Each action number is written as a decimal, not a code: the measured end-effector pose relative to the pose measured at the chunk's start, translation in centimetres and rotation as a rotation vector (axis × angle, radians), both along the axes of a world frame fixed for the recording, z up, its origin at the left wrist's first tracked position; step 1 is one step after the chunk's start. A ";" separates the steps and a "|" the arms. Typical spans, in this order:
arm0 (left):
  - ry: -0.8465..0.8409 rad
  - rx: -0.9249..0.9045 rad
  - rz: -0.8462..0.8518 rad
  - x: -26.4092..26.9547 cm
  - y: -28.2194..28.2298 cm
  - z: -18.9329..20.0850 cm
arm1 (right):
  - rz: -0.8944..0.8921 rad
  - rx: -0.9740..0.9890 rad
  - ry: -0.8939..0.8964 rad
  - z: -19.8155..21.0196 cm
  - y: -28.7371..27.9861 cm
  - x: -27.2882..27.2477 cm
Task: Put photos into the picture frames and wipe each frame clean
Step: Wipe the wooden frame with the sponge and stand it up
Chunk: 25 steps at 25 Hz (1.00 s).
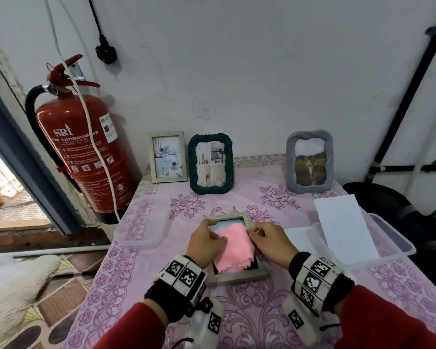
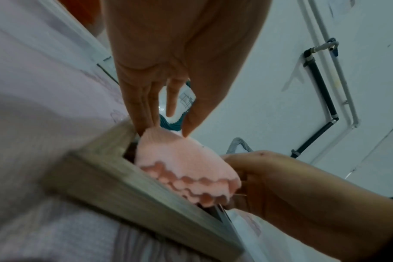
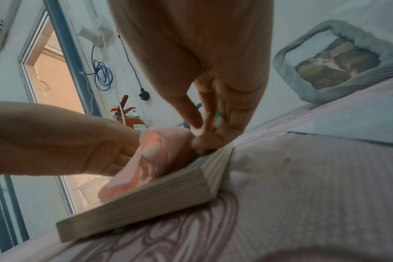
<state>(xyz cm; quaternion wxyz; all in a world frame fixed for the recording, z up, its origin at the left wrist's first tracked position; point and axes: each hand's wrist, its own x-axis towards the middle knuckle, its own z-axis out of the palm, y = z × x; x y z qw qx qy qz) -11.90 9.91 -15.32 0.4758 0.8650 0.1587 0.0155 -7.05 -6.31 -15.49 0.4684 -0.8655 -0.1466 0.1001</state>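
Observation:
A pale wooden picture frame (image 1: 239, 277) lies flat on the pink flowered tablecloth (image 1: 275, 311), near the table's middle. A folded pink cloth (image 1: 233, 248) lies on its glass and covers most of it. My left hand (image 1: 212, 235) pinches the cloth's left edge; in the left wrist view its fingertips (image 2: 146, 124) and thumb close on the cloth (image 2: 182, 163) above the frame (image 2: 123, 179). My right hand (image 1: 252, 233) pinches the cloth's far right corner, with curled fingers (image 3: 204, 140) at the frame's (image 3: 157, 195) inner edge. What the frame holds is hidden.
Three frames with photos stand at the back: a pale one (image 1: 168, 157), a dark green one (image 1: 210, 163) and a grey one (image 1: 310, 161). A clear plastic box (image 1: 393, 243) with white paper (image 1: 342, 222) sits right. A clear lid (image 1: 141, 222) lies left, beyond it a fire extinguisher (image 1: 81, 147).

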 end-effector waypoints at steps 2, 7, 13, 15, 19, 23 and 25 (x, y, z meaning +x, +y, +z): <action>0.000 -0.008 0.005 -0.1 -0.2 -0.1 | -0.019 0.076 0.023 -0.1 -0.2 0.0; -0.081 -0.209 0.015 -0.4 -0.9 -0.8 | -0.030 0.069 0.015 -0.7 -0.2 -0.4; -0.142 -0.434 -0.003 -0.4 -0.9 -1.6 | -0.034 0.405 0.177 -0.7 0.0 -0.5; -0.166 -0.507 0.007 -0.4 -0.7 -1.9 | -0.026 0.405 0.164 -0.6 0.2 -0.6; -0.194 -0.542 0.067 -0.4 0.4 -1.8 | -0.104 0.388 0.195 -0.6 0.6 0.0; -0.218 -0.592 0.115 0.0 3.2 0.3 | -0.189 0.065 0.031 -1.1 0.1 1.0; -0.251 -0.579 0.126 0.2 5.5 1.7 | -0.167 -0.120 0.033 -1.5 0.4 1.1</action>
